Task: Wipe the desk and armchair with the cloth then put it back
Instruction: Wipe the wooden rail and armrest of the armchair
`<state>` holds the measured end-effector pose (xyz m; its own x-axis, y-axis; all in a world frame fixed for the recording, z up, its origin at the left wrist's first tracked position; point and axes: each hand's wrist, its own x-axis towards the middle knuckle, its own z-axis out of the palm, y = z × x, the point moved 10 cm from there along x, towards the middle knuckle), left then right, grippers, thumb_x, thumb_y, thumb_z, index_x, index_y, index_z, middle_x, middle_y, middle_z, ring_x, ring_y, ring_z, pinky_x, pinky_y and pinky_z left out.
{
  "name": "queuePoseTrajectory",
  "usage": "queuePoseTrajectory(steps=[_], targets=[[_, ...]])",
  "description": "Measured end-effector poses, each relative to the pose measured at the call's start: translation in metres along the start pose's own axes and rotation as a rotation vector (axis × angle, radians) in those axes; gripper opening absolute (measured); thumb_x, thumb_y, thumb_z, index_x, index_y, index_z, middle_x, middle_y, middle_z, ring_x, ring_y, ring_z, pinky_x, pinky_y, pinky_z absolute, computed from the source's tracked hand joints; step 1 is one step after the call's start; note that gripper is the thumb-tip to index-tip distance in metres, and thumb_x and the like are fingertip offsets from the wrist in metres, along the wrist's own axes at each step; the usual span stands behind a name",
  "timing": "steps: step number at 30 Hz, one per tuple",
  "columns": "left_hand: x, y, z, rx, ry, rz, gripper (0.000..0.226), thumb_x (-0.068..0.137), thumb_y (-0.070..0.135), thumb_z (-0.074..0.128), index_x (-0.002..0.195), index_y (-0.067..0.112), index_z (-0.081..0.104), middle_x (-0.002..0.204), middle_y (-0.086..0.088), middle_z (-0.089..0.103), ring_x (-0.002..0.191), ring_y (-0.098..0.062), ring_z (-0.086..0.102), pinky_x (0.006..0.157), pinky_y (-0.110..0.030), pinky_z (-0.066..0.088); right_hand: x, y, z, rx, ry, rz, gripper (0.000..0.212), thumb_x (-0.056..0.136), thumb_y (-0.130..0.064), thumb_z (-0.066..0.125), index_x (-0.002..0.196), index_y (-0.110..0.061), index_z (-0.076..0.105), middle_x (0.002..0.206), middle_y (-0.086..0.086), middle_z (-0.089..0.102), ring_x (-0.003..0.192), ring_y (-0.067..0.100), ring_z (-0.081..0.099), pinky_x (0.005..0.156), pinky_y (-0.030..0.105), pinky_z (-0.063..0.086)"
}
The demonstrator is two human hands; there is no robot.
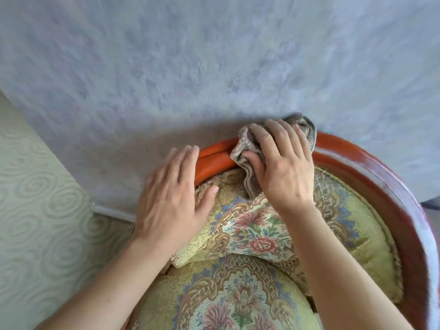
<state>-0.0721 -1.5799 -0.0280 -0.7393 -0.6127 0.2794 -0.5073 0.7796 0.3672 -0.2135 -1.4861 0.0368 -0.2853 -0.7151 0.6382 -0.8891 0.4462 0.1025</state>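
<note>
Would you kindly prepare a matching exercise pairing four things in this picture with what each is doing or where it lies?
Things:
1. right hand
2. left hand
3. cloth
4. floral cushion

States:
A. lies on the seat
B. bunched against the red wooden rail
C. flat on the chair's back edge, holding nothing
D. presses the cloth

Pairs: 1-D, 2-C, 3-B, 4-A

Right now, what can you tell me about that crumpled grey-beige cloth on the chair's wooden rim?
The crumpled grey-beige cloth looks like soft, ribbed terry fabric, bunched into folds. It drapes over the top of the armchair's curved red-orange wooden frame, one end hanging down onto the floral upholstered backrest. The right hand presses on it, fingers spread and thumb tucked against its folds. The left hand rests beside it, not touching.
</note>
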Motion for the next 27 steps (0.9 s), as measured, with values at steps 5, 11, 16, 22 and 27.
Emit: queuePoseTrajectory(steps=[5,11,16,22,27], targets=[[0.022,0.045,-0.005,0.039,0.016,0.16,0.065,0.093,0.029,0.06,0.152,0.016,0.039,0.16,-0.007,0.032,0.149,-0.025,0.028,0.119,-0.039,0.018,0.002,0.006,-0.002,0.018,0.015,-0.003,0.042,0.102,-0.041,0.052,0.131,-0.01,0.061,0.127,0.015,0.061,0.124,0.036,0.054,0.113,0.048,0.034],[0.036,0.087,0.009,0.039,-0.02,0.254,0.07,0.09,0.035,0.06,0.152,0.012,0.037,0.162,-0.009,0.027,0.151,-0.023,0.023,0.123,-0.038,0.021,0.002,0.033,-0.016,0.018,0.05,-0.02,0.034,0.105,-0.032,0.048,0.124,-0.007,0.063,0.119,0.013,0.063,0.112,0.034,0.058,0.108,0.045,0.039],[0.044,0.115,0.007,-0.026,0.002,0.275,0.065,0.087,0.029,0.062,0.144,0.003,0.047,0.156,-0.014,0.039,0.148,-0.025,0.032,0.122,-0.039,0.026,0.007,0.043,-0.024,0.051,0.013,-0.004,0.023,0.102,-0.023,0.051,0.115,-0.009,0.064,0.11,0.009,0.064,0.107,0.032,0.06,0.098,0.041,0.043],[0.042,0.137,0.008,-0.055,0.003,0.324,0.064,0.089,0.017,0.056,0.15,0.003,0.039,0.155,-0.014,0.04,0.148,-0.025,0.032,0.122,-0.037,0.023,0.006,0.064,-0.044,0.087,0.035,0.058,0.013,0.094,-0.01,0.057,0.102,-0.003,0.064,0.094,0.011,0.065,0.09,0.034,0.063,0.08,0.043,0.049],[0.03,0.16,0.015,-0.082,-0.015,0.364,0.061,0.095,0.019,0.047,0.153,0.007,0.034,0.16,-0.011,0.03,0.15,-0.02,0.025,0.122,-0.034,0.017,-0.025,0.122,-0.076,0.057,0.104,0.202,0.011,0.097,-0.008,0.055,0.092,0.0,0.06,0.084,0.015,0.062,0.077,0.036,0.057,0.069,0.043,0.044]])
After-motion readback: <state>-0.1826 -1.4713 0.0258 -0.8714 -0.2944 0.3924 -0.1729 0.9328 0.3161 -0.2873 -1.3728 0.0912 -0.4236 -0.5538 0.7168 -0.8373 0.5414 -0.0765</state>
